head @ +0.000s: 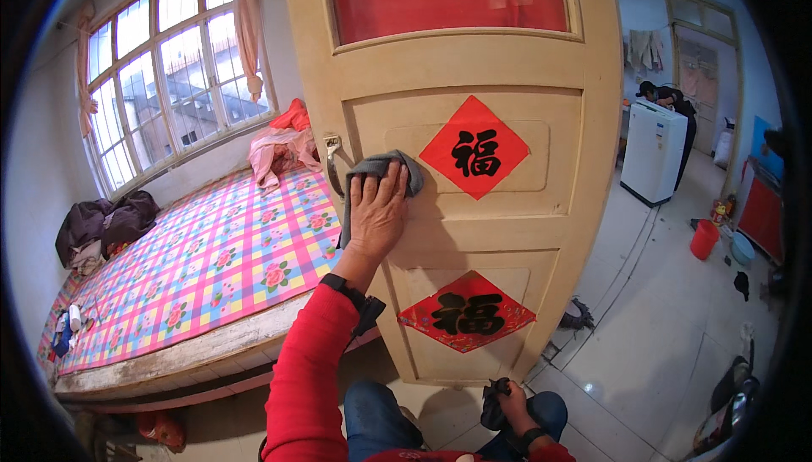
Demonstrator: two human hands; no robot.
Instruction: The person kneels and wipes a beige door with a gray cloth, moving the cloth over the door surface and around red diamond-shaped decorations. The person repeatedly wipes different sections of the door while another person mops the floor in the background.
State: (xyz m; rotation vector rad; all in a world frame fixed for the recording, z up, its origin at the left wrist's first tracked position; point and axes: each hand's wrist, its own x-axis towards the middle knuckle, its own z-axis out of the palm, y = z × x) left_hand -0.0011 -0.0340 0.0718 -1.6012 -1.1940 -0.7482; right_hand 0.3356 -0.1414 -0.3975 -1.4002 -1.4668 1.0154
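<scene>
My left hand (375,211) lies flat on a grey cloth (412,173), pressing it against a cream wooden door (457,237). The cloth sits just right of the metal door handle (332,160) and hangs down beneath my palm. To the right of my fingers, a red paper diamond (438,151) with a black character is stuck on the door's middle panel. A second red diamond (466,340) decorates the lower panel. Down by my right knee, my right hand (515,402) grips a bunched dark cloth (493,406), away from the door.
A bed platform (241,243) with a checked floral cover stands left, below a barred window (171,75). Across the tiled floor (641,341), a person (685,110) bends over a white washing machine (653,148). A red bucket (704,240) and blue basin (741,249) stand at right.
</scene>
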